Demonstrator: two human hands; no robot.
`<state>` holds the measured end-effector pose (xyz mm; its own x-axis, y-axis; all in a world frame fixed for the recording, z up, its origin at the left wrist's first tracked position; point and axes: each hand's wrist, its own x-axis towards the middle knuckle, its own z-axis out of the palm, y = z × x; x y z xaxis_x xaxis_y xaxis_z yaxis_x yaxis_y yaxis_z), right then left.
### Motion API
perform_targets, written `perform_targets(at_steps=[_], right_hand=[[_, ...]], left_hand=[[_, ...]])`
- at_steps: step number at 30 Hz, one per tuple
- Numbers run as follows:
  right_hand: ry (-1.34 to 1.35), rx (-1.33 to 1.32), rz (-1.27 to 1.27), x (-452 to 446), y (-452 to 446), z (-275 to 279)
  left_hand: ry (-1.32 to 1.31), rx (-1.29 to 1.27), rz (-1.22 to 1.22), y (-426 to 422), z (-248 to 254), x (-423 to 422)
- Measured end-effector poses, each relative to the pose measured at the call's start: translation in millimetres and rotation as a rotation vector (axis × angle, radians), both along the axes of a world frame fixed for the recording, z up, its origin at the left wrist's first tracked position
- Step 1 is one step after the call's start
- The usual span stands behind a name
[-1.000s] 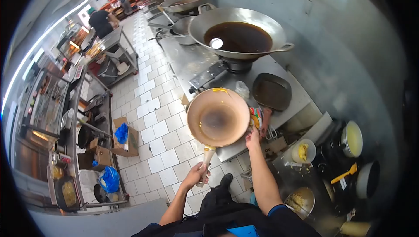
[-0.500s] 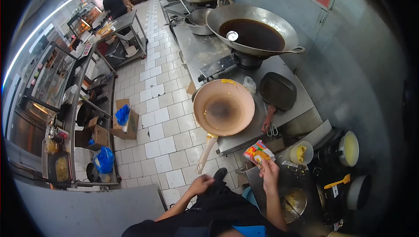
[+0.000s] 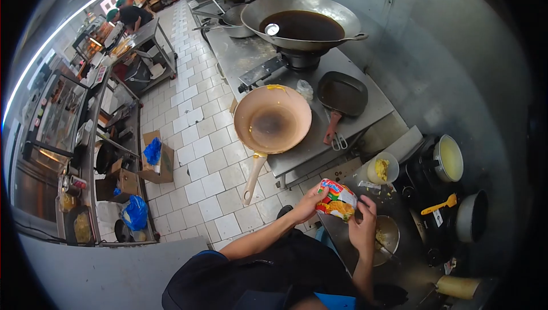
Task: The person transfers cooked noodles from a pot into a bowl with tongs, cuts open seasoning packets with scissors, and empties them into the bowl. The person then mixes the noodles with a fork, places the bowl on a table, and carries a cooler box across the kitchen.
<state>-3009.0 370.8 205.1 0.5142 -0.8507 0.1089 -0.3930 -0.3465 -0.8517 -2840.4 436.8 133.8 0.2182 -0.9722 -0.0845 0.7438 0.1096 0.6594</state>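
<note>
From the head view, the only 1 here, the bright printed packet (image 3: 338, 200) is up in front of the person's body, its glossy face tilted toward the camera. The left hand (image 3: 308, 204) pinches its left end with the thumb on the face; the right hand (image 3: 364, 231) is at the other end, fingers bent, though I cannot tell whether they press on the wrapper. Held like this, the packet would probably handle best with both thumbs close to the ends, a light squeeze and the middle left unpressed, since thin film may slip or split. Open room lies mostly to the left, over the tiled floor (image 3: 205, 178). Ahead, the frying pan (image 3: 271, 119) has its handle jutting past the edge of the steel counter (image 3: 242, 59), so a forearm swung that way could catch it. The grill pan (image 3: 342, 92) lies behind, its handle pointing toward the person. On the right, the metal bowl (image 3: 389, 230) is just beside the right hand and the cup (image 3: 393, 168) near, leaving that elbow less space.
</note>
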Motion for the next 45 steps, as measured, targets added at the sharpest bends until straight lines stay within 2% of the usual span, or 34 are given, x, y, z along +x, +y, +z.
perform_targets(at_steps=[1,2,4,8,10,11,13,14,15,16,17,18,19,20,21,22,24,25,27,28,30,31,32,34,37,38,39,40,41,42,44,45], right_hand=[[0.01,0.092,0.071,-5,-6,-5],[0.007,0.089,0.074,-7,-8,-10],[-0.11,0.121,0.12,-7,-7,-23],[-0.026,0.11,0.077,-4,-6,-45],[-0.128,0.599,-0.011,-3,-7,-49],[-0.125,0.604,-0.023,-3,-6,-52],[-0.049,0.174,0.023,-3,-4,-57],[-0.079,0.066,0.018,0,-2,-54],[-0.066,-0.044,0.046,-1,-3,-56],[-0.068,0.004,0.015,-5,-3,-70],[-0.038,0.092,-0.053,-3,1,-53],[-0.003,0.093,-0.067,-9,-1,-58],[0.133,-0.013,-0.069,-20,-3,-70],[0.044,-0.114,-0.074,-21,-2,-57],[-0.1,0.31,-0.183,-25,2,-40],[-0.168,0.378,-0.267,-28,4,-36],[-0.3,0.474,-0.25,-38,4,-28],[-0.3,0.475,-0.282,-42,7,-24],[-0.129,0.204,-0.209,-48,10,-17],[-0.128,0.208,-0.232,-50,13,-13],[-0.281,0.335,-0.329,-54,16,-7],[-0.522,0.381,-0.348,-58,17,-13],[-0.568,0.414,-0.367,-68,15,-9],[-0.676,0.446,-0.438,-86,14,10],[-0.666,0.405,-0.546,-120,12,-1],[-0.649,0.37,-0.578,-128,13,-6],[-0.669,0.403,-0.618,-132,14,-7],[-0.666,0.394,-0.625,-134,16,-6],[-0.596,0.415,-0.629,-135,19,-4],[-0.528,0.443,-0.633,-133,21,-4],[-0.534,0.446,-0.602,-122,26,-12],[-0.456,0.468,-0.572,-117,27,-18]], left_hand=[[-0.148,0.014,0.007,-1,0,-1],[-0.151,0.012,0.009,-2,3,-1],[-0.392,0.146,0.016,0,15,-2],[-0.428,0.072,0.027,0,1,-5],[-0.518,0.02,0.003,1,-3,-7],[-0.511,0.023,-0.008,1,-6,-6],[-0.633,0.193,-0.057,3,-12,-7],[-0.828,0.087,-0.007,-2,-68,-6],[-0.752,0.21,-0.087,1,-31,-3],[-0.707,0.24,-0.14,0,-34,-2],[-0.677,0.248,-0.146,-1,-53,-2],[-0.486,0.212,-0.216,-1,-43,1],[-0.478,0.227,-0.207,-4,-30,3],[-0.328,0.175,-0.176,-3,-10,-1],[-0.24,0.154,-0.159,-7,1,-2],[-0.119,0.17,-0.163,-8,8,-5],[-0.081,0.175,-0.255,-10,13,-3],[-0.075,0.187,-0.263,-11,13,-5],[-0.133,0.211,-0.291,-15,15,-11],[-0.132,0.215,-0.314,-16,11,-13],[0.029,0.228,-0.354,-20,0,-13],[0.119,0.187,-0.4,-22,-5,-10],[0.094,0.246,-0.344,-22,-10,-11],[-0.068,0.275,-0.354,-31,-20,-10],[-0.382,0.434,-0.292,-53,-36,-34],[-0.612,0.491,-0.397,-57,-48,-35],[-1.055,0.426,-0.336,-55,-45,-38],[-1.493,0.335,-0.248,-52,-42,-41],[-1.78,0.217,0.052,-45,-39,-45],[-1.78,0.212,0.048,-46,-9,-55],[-0.952,0.096,-0.384,-39,39,-71],[-0.665,0.091,-0.582,-41,45,-75]])
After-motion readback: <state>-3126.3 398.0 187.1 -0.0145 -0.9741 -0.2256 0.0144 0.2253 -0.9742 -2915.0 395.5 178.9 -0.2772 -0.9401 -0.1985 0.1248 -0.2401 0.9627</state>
